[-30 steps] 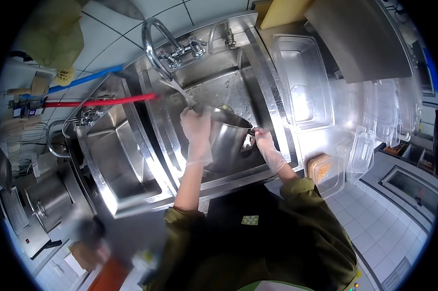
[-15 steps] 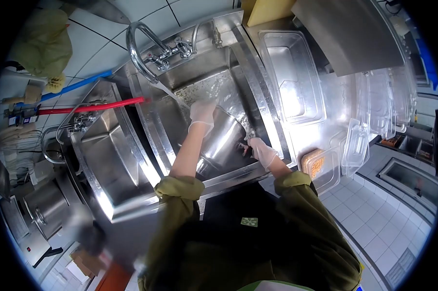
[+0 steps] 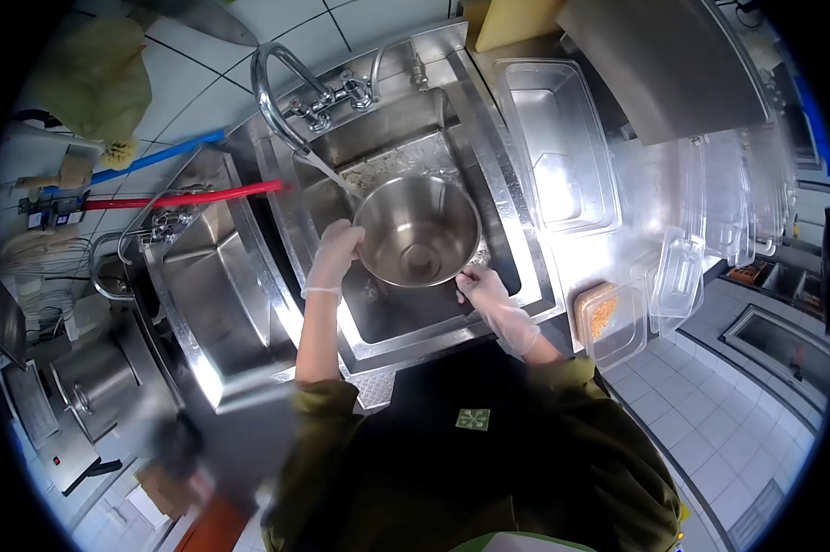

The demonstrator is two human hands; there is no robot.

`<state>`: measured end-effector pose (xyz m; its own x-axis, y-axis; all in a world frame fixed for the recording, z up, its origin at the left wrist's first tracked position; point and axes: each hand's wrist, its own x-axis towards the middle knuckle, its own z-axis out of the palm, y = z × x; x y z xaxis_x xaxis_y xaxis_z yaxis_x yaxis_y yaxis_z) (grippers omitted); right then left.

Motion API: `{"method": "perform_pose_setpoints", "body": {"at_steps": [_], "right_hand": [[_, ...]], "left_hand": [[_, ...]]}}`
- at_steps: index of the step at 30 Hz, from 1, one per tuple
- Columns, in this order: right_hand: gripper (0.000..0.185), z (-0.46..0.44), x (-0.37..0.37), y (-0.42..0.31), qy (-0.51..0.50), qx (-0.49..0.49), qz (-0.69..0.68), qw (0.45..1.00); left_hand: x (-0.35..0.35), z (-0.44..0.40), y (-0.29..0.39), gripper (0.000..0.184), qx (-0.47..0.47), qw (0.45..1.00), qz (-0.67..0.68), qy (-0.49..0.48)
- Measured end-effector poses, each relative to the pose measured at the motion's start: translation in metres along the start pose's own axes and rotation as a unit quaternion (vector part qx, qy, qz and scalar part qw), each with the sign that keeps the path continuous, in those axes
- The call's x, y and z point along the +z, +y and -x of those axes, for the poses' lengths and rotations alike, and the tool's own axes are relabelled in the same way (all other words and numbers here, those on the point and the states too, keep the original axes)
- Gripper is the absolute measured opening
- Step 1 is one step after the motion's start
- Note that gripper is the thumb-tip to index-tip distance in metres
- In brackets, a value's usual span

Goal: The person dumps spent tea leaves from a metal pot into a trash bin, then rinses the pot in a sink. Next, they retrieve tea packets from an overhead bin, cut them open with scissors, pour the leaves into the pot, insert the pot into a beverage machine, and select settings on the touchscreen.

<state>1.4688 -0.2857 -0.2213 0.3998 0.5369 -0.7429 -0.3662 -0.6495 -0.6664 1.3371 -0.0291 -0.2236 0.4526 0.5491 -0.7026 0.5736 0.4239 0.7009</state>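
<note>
A deep stainless steel pot [image 3: 415, 225] is held over the sink basin [image 3: 387, 317], its mouth turned up toward me. Its inside looks bare, with a round shape showing at the bottom. My left hand [image 3: 339, 247], in a clear glove, grips the rim on the left. Gloved as well, my right hand [image 3: 484, 287] is closed on the rim at the lower right. Water streams from the curved faucet [image 3: 286, 129] beside the pot's upper left edge. Wet suds or residue show on the basin floor behind the pot.
A second sink [image 3: 217, 285] lies to the left, with red tubing [image 3: 203, 196] reaching over it. On the right counter are a clear rectangular container [image 3: 562, 147], a small tub of orange food [image 3: 599, 313] and several clear lids [image 3: 677, 276].
The pot has turned from lying on its side to mouth-up, nearer me. My left hand has moved from its outer wall down to the left rim; my right hand shifted slightly left.
</note>
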Motion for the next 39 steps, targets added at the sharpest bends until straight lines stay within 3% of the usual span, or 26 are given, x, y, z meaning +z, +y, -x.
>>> {"method": "perform_pose_setpoints", "body": {"at_steps": [3,5,6,9,10,13,15,17,20,23,26,27,31,32,34,35,37,39], "right_hand": [[0.014,0.020,-0.011,-0.022,0.008,-0.035,-0.002,0.999],[0.021,0.029,-0.020,-0.031,-0.016,-0.050,-0.013,0.999],[0.015,0.033,-0.020,-0.034,-0.032,-0.057,0.000,0.998],[0.036,0.023,-0.006,-0.016,-0.077,-0.152,0.007,0.985],[0.047,0.016,-0.005,-0.018,-0.113,-0.134,0.039,0.984],[0.056,-0.017,0.008,-0.025,-0.076,-0.158,0.211,0.962],[0.057,-0.038,0.014,-0.025,-0.059,-0.295,0.131,0.945],[0.048,-0.045,0.020,-0.042,-0.089,-0.320,0.038,0.942],[0.038,-0.059,0.025,-0.071,-0.146,-0.123,0.088,0.978],[0.029,-0.068,0.027,-0.067,-0.137,-0.223,0.067,0.963],[0.025,-0.071,0.018,-0.079,-0.078,-0.190,0.088,0.975],[0.023,-0.068,0.018,-0.086,-0.091,-0.161,0.005,0.983],[0.019,-0.053,0.025,-0.126,-0.131,-0.086,-0.265,0.951],[0.018,-0.060,0.029,-0.122,-0.148,-0.081,-0.303,0.938],[0.016,-0.069,0.041,-0.128,-0.186,-0.066,-0.370,0.908],[0.017,-0.078,0.051,-0.122,-0.174,-0.104,-0.333,0.921],[0.021,-0.069,0.060,-0.133,-0.204,-0.126,-0.220,0.946],[0.015,-0.035,0.064,-0.144,-0.185,-0.145,-0.222,0.946]], "left_hand": [[0.006,0.027,0.012,0.005,0.056,0.996,0.067,-0.006],[0.006,0.032,0.019,0.008,0.053,0.996,0.068,0.000],[0.005,0.033,0.019,0.010,0.051,0.996,0.069,0.004],[-0.008,0.014,-0.001,0.013,0.119,0.983,0.139,0.019],[-0.009,0.017,0.001,0.018,0.124,0.977,0.170,0.027],[-0.020,0.014,0.015,0.021,0.280,0.947,0.151,0.045],[-0.035,0.017,0.026,0.022,0.264,0.952,0.152,0.042],[-0.044,0.018,0.031,0.023,0.266,0.948,0.160,0.075],[-0.060,0.000,0.017,0.024,0.302,0.932,0.195,0.050],[-0.065,-0.010,0.019,0.023,0.295,0.934,0.195,0.056],[-0.056,-0.009,0.039,0.019,0.206,0.955,0.199,0.074],[-0.053,-0.008,0.048,0.018,0.166,0.961,0.205,0.079],[-0.045,-0.017,0.059,0.009,0.187,0.963,0.170,0.093],[-0.045,-0.025,0.054,0.014,0.185,0.966,0.071,0.166],[-0.025,0.006,0.057,0.015,0.244,0.926,-0.116,0.263],[-0.008,0.025,0.062,0.016,0.270,0.889,-0.208,0.307],[0.034,0.049,0.084,0.015,0.278,0.886,-0.240,0.282],[0.063,0.028,0.101,0.019,0.390,0.881,-0.176,0.200]]}}
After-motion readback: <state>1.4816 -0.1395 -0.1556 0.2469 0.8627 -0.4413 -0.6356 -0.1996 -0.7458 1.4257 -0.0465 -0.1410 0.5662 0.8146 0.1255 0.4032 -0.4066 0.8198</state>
